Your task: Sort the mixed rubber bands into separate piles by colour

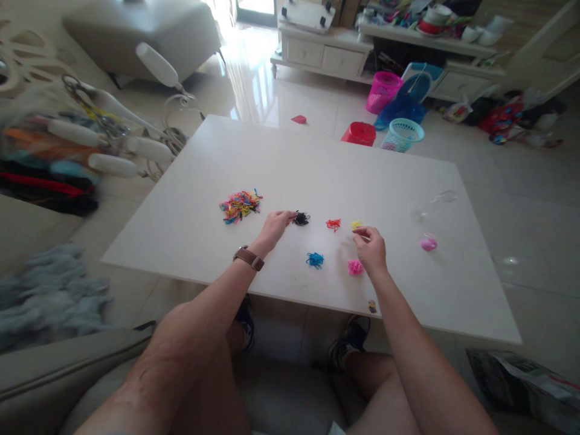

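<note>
Clock centred on the black pile [302,219]. At nine: mixed-colour pile [240,206], set well apart, presumably to keep it from the single-colour ones. At eight: left hand [272,229], fingertips drawn together at the black pile's edge, a posture suited to small pieces; whether one is held cannot be told. Toward half past five: blue pile [315,260]. At three: red pile [333,225], then yellow pile [356,225]; at four, pink pile [355,267]. Gaps probably prevent mixing. Right hand [373,251], at the yellow pile's five o'clock: thumb and finger close together, contents undetermined.

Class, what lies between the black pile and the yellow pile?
In the head view, the red pile lies between the black pile and the yellow pile.
</note>
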Demonstrator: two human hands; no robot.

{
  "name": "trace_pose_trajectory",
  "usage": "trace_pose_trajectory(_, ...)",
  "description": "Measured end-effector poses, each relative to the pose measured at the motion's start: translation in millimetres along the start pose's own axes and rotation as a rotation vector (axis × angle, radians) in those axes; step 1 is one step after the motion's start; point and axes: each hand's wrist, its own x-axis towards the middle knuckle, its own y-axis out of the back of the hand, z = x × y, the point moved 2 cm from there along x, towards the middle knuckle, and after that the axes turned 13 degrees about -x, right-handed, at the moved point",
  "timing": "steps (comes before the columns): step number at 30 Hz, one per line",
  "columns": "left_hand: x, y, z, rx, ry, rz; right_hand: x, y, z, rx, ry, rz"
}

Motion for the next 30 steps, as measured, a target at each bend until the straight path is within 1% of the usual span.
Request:
trace_pose_trajectory(3,-1,-2,1,-0.123,0.061,-0.042,0,-1,0,0.003,-0.002,-0.009)
trace_pose_trajectory(7,-5,-2,3,-0.053,0.074,-0.067,-1,-1,-2,-0.004,0.007,-0.02)
trace_pose_trajectory(10,-6,-1,6,0.059,0.063,-0.101,-2,-1,-4,-0.008,0.007,-0.024)
trace_pose_trajectory(13,-3,3,9,0.181,0.01,-0.081,-3,1,-5,-0.007,0.006,-0.027)
trace_pose_trajectory(16,1,10,12,0.394,-0.079,-0.008,-3,1,-6,-0.012,0.002,-0.023)
trace_pose_trajectory(18,2,14,13,0.581,-0.111,0.069,-2,1,-5,-0.01,-0.001,-0.022)
trace_pose_trajectory(20,2,18,12,0.766,-0.094,0.16,-2,0,-4,-0.005,-0.001,-0.027)
trace_pose_trajectory(22,0,20,8,0.908,-0.035,0.203,-1,-1,-3,-0.001,0.003,-0.033)
trace_pose_trajectory(24,-1,21,4,0.978,0.021,0.168,-1,-1,-3,0.001,0.004,-0.037)
trace_pose_trajectory(27,-1,23,-1,0.997,0.056,0.1,-2,-1,-3,0.003,0.006,-0.037)
trace_pose_trajectory(30,2,25,-2,0.976,0.067,0.108,-3,-1,-4,0.001,0.008,-0.041)
